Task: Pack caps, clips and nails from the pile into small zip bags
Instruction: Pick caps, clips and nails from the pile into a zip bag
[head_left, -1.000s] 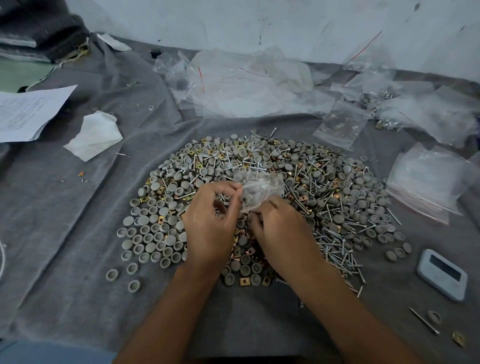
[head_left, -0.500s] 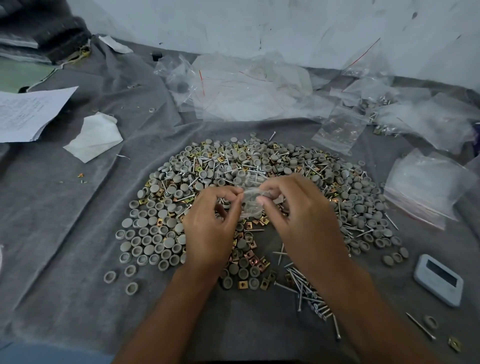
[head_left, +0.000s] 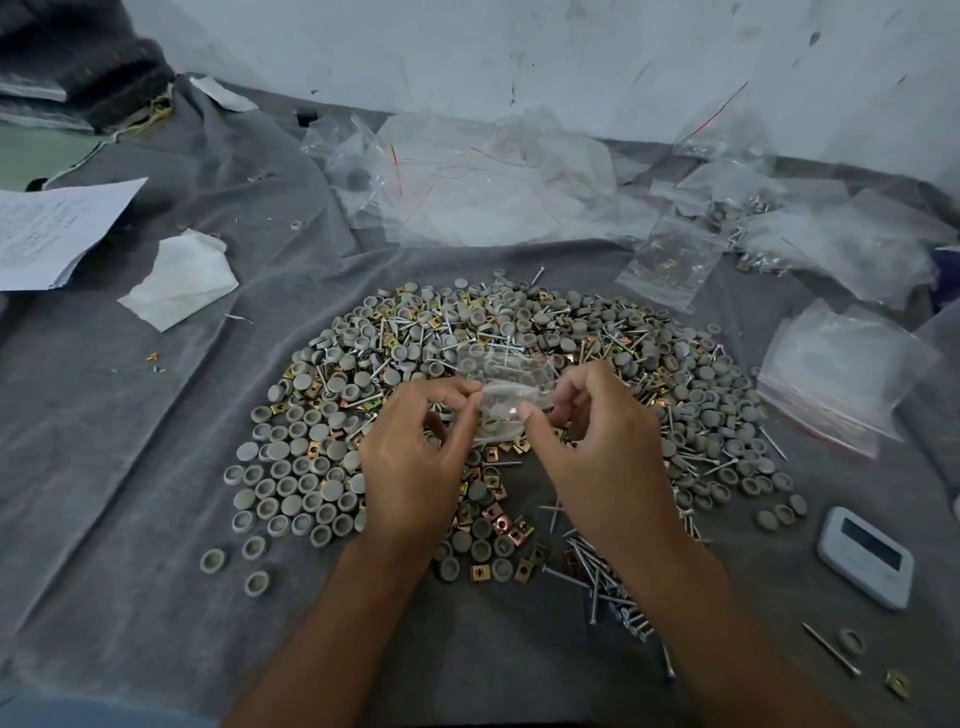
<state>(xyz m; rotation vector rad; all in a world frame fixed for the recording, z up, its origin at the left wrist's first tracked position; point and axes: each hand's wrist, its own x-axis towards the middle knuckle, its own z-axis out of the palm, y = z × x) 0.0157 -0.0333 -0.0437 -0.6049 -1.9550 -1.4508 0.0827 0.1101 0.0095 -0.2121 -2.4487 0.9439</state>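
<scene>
A wide pile (head_left: 545, 343) of grey caps, brass clips and steel nails covers the middle of the grey cloth. Above its near side I hold a small clear zip bag (head_left: 501, 400) between both hands. My left hand (head_left: 415, 462) pinches the bag's left edge with thumb and fingertips. My right hand (head_left: 597, 457) pinches its right edge. Some grey caps show through the plastic. A bundle of nails (head_left: 608, 577) lies by my right wrist, and brass clips (head_left: 498, 525) lie between my wrists.
A stack of small zip bags (head_left: 841, 374) lies at the right, with more clear bags (head_left: 493, 187) heaped at the back. A white device (head_left: 865, 556) sits at the right front. Papers (head_left: 52, 228) and a white tissue (head_left: 182, 280) lie at the left.
My right hand rose from the pile's near side to the bag's right edge, and both hands now pinch the bag, which has been pulled flatter between them.
</scene>
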